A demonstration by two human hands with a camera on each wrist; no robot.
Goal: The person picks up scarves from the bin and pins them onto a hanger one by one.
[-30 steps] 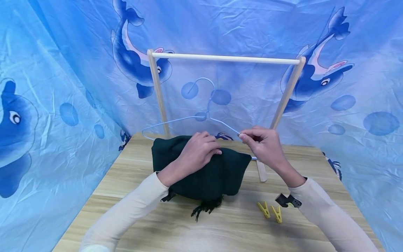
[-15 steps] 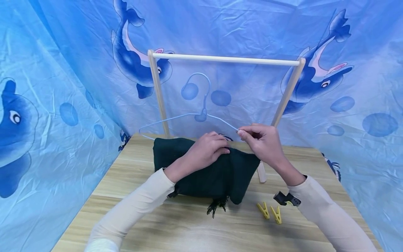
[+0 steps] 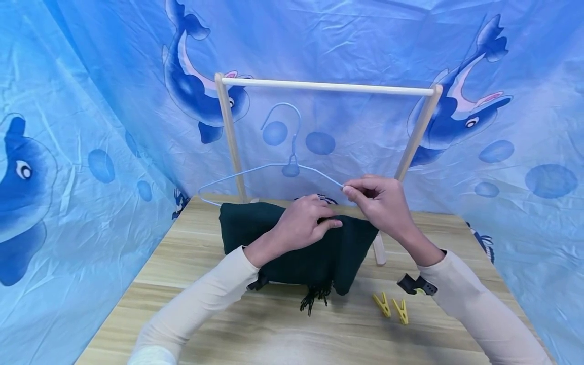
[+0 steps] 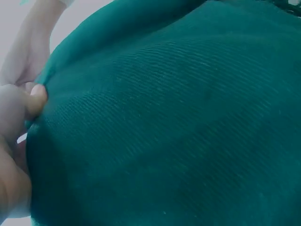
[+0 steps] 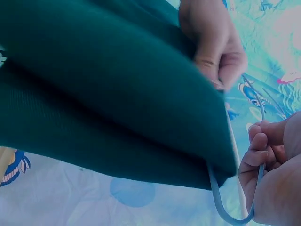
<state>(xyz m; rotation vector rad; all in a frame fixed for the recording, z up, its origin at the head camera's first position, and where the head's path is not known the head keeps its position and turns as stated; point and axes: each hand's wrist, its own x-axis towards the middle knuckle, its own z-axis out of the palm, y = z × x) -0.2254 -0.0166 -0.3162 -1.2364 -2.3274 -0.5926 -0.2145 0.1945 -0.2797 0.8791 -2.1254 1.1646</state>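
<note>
A dark green fringed scarf [image 3: 283, 253] hangs folded over the lower bar of a light-blue wire hanger [image 3: 269, 165]. My left hand [image 3: 306, 223] pinches the scarf's top fold right of its middle; in the left wrist view the thumb [image 4: 37, 100] presses on the cloth. Farther right, my right hand [image 3: 380, 205] grips the sloping right arm of the hanger between thumb and fingers. In the right wrist view the hanger's rounded end [image 5: 221, 207] comes out of the scarf beside that hand. The hook stands up, in front of the backdrop and below the rack's rail.
A wooden rack with a white rail [image 3: 328, 87] stands behind the hanger. Two yellow clothespins [image 3: 391, 308] lie on the wooden table [image 3: 219, 329] at the front right. A blue dolphin-print curtain [image 3: 365, 35] surrounds the table's back and sides.
My left hand has slid right along the scarf's top edge, and the scarf's right end has spread right over the bar. The hanger's hook has shifted left and slightly up.
</note>
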